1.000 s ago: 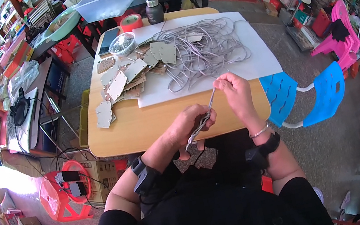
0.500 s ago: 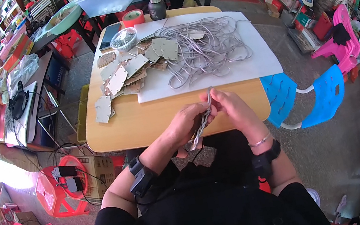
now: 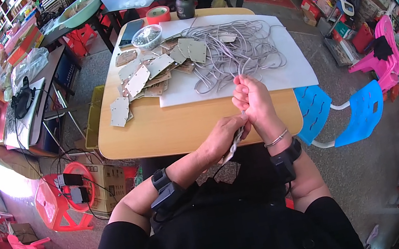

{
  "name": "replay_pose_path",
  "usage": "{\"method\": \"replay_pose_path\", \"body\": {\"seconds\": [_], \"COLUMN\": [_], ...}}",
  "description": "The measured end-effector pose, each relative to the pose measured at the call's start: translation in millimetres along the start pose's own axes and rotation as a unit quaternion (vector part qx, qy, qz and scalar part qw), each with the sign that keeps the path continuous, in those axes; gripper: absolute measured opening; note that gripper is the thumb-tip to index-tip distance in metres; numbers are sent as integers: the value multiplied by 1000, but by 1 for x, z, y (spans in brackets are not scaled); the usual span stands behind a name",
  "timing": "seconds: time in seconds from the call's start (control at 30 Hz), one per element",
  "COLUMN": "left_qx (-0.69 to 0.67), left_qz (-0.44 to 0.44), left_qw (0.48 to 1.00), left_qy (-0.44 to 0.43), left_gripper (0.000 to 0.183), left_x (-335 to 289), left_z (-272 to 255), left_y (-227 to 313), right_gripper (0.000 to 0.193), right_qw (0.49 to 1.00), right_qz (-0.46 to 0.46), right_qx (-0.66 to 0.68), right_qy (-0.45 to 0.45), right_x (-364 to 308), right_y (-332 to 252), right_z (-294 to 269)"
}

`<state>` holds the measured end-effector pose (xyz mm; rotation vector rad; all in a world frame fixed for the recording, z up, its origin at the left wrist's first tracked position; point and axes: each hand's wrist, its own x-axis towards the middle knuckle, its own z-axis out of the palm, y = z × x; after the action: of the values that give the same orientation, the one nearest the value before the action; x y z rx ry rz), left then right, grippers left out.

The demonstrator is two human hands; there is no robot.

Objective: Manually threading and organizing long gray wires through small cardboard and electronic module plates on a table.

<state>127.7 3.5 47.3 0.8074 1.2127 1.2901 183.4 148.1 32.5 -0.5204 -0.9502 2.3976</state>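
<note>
My left hand [image 3: 224, 137] is closed round a bundle of pale grey cord [image 3: 231, 152], whose lower end hangs out below the fingers over the near table edge. Just above and to the right, my right hand [image 3: 252, 98] is held upright with its fingers curled in. A short piece of cord shows between the two hands, so the right one grips its upper part. Beyond them a loose tangle of grey-lilac cord [image 3: 244, 58] lies on a white sheet [image 3: 181, 99]. To its left is a heap of flat beige plates [image 3: 138, 82] with small holes.
On the wooden table [image 3: 158, 134] stand a clear tub of small parts [image 3: 147, 38], a red tape roll [image 3: 158, 15], a dark flask [image 3: 185, 5] and a phone [image 3: 131, 33]. A blue chair [image 3: 358, 115] is at the right, red stools [image 3: 58, 202] at the left.
My right hand has risen away from the left and its fingers have curled closed. The left hand has shifted slightly right and down with the cord bundle. The view has tilted a little.
</note>
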Motion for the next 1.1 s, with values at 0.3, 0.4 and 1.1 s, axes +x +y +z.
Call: {"method": "replay_pose_path", "body": {"seconds": [0.3, 0.4, 1.1], "left_qx": [-139, -172, -50], "left_qz": [174, 185, 342], "left_qw": [956, 944, 723], "left_qy": [193, 210, 598], "left_gripper": [31, 31, 33], "left_x": [5, -1, -109], "left_z": [-45, -49, -290], "left_y": [-9, -6, 39], "right_gripper": [44, 35, 12], "right_qw": [931, 883, 819], "right_qz": [-62, -102, -171], "right_qx": [-359, -451, -546], "right_qy": [-33, -74, -42], "right_x": [-59, -70, -51], "right_y": [-3, 13, 49], "right_z": [13, 25, 9]}}
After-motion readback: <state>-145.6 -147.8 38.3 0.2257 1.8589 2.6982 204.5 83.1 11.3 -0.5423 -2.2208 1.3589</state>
